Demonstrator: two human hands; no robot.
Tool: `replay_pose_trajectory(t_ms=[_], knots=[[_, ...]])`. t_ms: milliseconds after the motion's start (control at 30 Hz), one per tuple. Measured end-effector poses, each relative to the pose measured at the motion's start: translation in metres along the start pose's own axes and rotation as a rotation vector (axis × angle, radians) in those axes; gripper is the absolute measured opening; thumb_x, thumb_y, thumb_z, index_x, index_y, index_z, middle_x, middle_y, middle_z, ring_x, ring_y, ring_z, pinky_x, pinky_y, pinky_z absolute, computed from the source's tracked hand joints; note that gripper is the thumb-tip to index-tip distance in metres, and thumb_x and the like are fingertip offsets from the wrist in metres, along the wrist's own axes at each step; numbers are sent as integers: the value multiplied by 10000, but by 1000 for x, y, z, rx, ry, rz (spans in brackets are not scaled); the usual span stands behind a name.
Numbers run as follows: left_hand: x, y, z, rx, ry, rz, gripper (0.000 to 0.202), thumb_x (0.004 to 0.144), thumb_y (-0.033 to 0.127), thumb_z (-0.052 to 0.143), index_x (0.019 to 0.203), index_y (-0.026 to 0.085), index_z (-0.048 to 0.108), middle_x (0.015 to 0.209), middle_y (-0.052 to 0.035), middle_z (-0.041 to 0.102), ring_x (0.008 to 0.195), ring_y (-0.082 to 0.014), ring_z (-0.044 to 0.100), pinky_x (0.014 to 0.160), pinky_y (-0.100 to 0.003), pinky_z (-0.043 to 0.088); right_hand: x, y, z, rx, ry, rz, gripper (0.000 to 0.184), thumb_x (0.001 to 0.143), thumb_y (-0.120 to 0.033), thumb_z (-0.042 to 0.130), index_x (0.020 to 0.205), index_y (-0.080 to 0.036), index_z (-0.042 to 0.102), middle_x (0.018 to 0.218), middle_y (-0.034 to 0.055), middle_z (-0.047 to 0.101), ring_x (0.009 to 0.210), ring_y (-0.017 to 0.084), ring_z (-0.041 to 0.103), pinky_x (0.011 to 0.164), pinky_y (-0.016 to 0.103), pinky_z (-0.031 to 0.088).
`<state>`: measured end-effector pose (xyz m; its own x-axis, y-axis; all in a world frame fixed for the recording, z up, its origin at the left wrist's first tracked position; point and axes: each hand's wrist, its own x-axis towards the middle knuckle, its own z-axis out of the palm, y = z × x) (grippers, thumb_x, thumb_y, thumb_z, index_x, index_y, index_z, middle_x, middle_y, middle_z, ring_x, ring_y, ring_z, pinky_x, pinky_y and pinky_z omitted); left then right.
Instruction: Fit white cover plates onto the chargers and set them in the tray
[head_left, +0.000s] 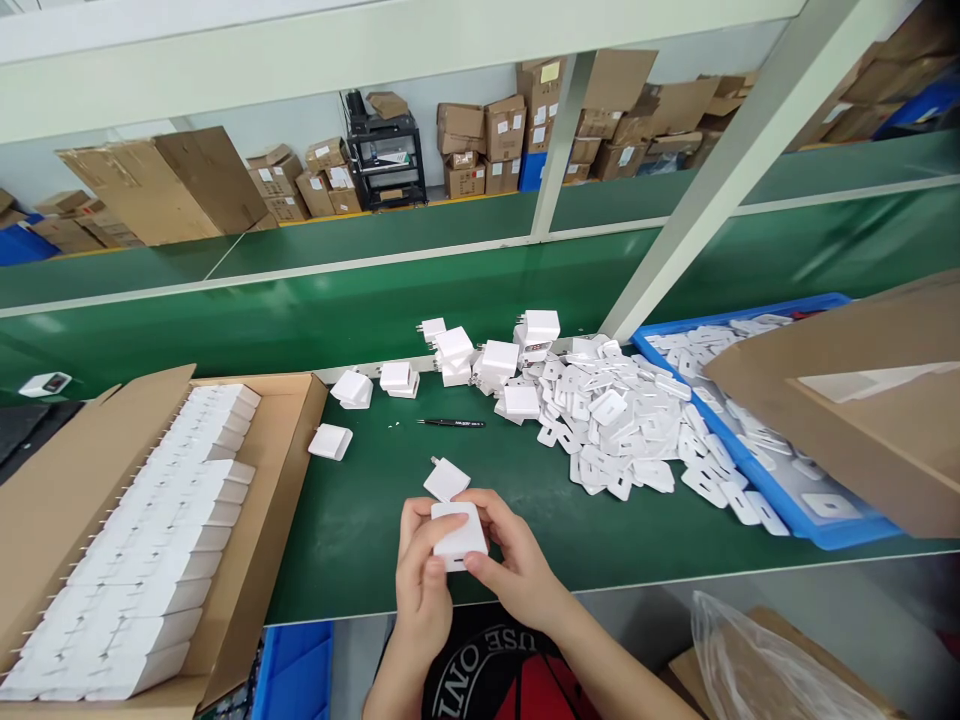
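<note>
Both my hands hold one white charger block [459, 536] near the front edge of the green table [360, 520]. My left hand [421, 580] grips its left side with fingers wrapped round it. My right hand [511, 565] pinches its right side. A second white charger [447, 478] lies just beyond my fingers, prongs up.
An open cardboard box [279, 470] at left holds rows of white chargers [172, 530]. Loose chargers [480, 360] and a heap of flat white covers [622, 430] lie mid-table. A black pen [451, 423] lies nearby. A blue tray [814, 525] of covers and a cardboard flap [870, 400] sit right.
</note>
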<state>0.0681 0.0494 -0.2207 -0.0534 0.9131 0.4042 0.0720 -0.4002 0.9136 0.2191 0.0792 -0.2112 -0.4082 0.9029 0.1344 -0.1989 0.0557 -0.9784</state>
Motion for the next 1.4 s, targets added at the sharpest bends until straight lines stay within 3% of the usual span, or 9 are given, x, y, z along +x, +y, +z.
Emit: replay_pose_trajectory(t_ms=[133,267,533,767,933,1067,1200,1267,1400], knots=[[-6,-1,-1,-40,-27,-109,569,1094,600,259,1478,338,586,1281,-113,467,1062,-238,597,835,-359,596,-2,4,4,58,41,25,500,947,-598,703,1330,-297,589,981,25,564,878,202,561,765,318,454],[-6,-1,-2,72,26,13,325,1086,418,478,1331,345,679,1195,-83,496,985,-202,588,758,-293,570,0,0,7,31,2,19,464,968,-588,668,1332,-313,581,1041,37,581,885,206,562,778,328,467],[-4,8,-2,67,118,0,246,1054,418,567,1154,300,758,1111,-68,545,909,-169,571,687,-227,493,4,-11,6,-127,99,13,456,844,-538,812,1221,-308,699,1274,79,413,1264,288,481,1133,422,419],[0,23,4,-676,172,-570,662,1003,703,492,1574,369,464,1476,-116,563,1298,-320,583,1037,-430,524,8,-10,3,13,12,10,539,829,-575,821,1308,-372,681,1448,79,382,1326,310,489,1081,408,483],[13,39,-9,-718,97,-612,612,973,565,673,1503,301,520,1407,-135,632,1145,-288,682,971,-408,552,24,-12,8,-105,-30,-19,583,894,-407,769,1451,-380,599,1502,87,385,1337,295,511,1091,417,486],[45,51,-53,-345,129,-543,566,949,538,703,1398,228,553,1228,-126,683,1025,-261,702,929,-411,568,37,-23,18,-248,51,-76,597,949,-362,717,1509,-362,512,1475,97,453,1378,294,477,1142,450,435],[101,47,-133,667,187,-326,529,993,547,554,1395,203,534,1292,-119,629,1077,-253,657,972,-405,548,40,-28,13,-289,145,-148,144,1066,-379,542,1074,-274,641,1193,92,583,1123,263,583,960,404,484],[126,38,-176,1082,137,-303,493,1001,518,469,1350,181,559,1331,-137,576,1121,-266,629,1018,-412,520,35,-25,3,-316,205,-148,277,1094,-392,478,878,-247,573,1027,75,582,976,246,584,851,378,472],[146,15,-233,1353,87,-360,438,914,435,551,1218,141,669,1146,-156,585,1080,-347,566,1047,-511,445,23,-23,-28,-415,229,-108,469,1101,-445,453,689,-222,483,884,55,537,840,223,564,751,354,442]])
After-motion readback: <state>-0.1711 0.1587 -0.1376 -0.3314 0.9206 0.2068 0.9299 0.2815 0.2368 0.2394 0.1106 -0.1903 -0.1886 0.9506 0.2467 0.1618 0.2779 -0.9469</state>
